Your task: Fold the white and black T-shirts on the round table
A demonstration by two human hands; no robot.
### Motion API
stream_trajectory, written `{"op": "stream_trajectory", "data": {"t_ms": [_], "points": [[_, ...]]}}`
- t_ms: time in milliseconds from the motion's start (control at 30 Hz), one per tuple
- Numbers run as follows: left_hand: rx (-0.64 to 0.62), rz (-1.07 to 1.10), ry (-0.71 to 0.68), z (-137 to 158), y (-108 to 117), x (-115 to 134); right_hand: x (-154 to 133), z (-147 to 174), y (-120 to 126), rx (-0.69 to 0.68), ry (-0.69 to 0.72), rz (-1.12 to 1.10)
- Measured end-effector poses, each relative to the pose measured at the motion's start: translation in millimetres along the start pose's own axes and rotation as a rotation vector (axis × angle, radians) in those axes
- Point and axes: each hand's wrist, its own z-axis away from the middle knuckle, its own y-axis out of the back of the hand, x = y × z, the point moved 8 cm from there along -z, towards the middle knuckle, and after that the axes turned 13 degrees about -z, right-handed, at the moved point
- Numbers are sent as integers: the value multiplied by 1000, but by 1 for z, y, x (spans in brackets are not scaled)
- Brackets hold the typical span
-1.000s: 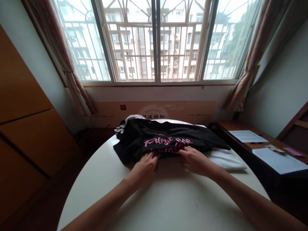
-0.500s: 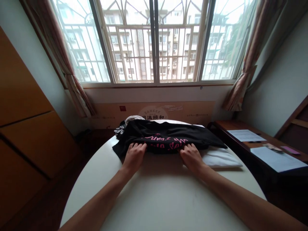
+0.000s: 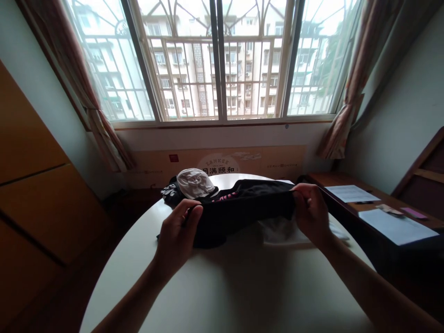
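A black T-shirt point(image 3: 243, 210) with pink lettering is stretched between my hands above the white table. My left hand point(image 3: 176, 229) pinches its near edge at the left, thumb on top. At the right end of the same edge, my right hand point(image 3: 312, 212) is closed on the cloth. Most of the lettering is hidden behind the raised edge. Behind my left hand sits a white crumpled cap-like cloth point(image 3: 195, 183), beside a black-and-white patterned cloth point(image 3: 169, 193). Some folded white fabric point(image 3: 282, 232) lies under and behind the right part of the shirt.
The round white table point(image 3: 222, 296) spreads in front of me. To the right stands a dark wooden table point(image 3: 342, 179) with papers point(image 3: 397, 227) on it. A cardboard box point(image 3: 277, 159) with printing leans below the window, and a wooden cabinet point(image 3: 27, 212) is at the left.
Both hands have risen and moved apart, lifting the shirt's near edge and pulling it taut. More of the white cap-like cloth now shows. The camera view has shifted slightly.
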Motion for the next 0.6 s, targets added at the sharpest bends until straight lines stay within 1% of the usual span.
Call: {"op": "stream_trajectory", "data": {"t_ms": [67, 100, 167, 233, 267, 300, 367, 433, 467, 533, 600], "points": [[-87, 159, 40, 4, 1, 2, -9, -3, 2, -2, 29, -4], [-172, 216, 23, 7, -1, 6, -10, -4, 1, -28, 35, -2], [-418, 248, -57, 16, -15, 17, 0, -6, -4, -112, 14, 36], [-697, 164, -154, 33, -37, 24, 24, -5, -8, -195, -42, 135], [-799, 89, -200, 41, -48, 24, 39, -3, -9, -231, -72, 197], [-867, 4, -242, 49, -59, 23, 54, -1, -10, -261, -104, 261], [-921, -136, -307, 58, -77, 19, 79, 3, -9, -304, -149, 382], [-909, -209, -317, 60, -88, 14, 85, 5, -9, -310, -131, 435], [-890, -233, -300, 57, -90, 11, 79, 6, -10, -309, -96, 417], [-821, -307, -239, 47, -88, -1, 56, 10, -18, -334, 4, 305], [-731, -435, -159, 31, -81, -21, 28, 18, -32, -423, 89, 171]]}}
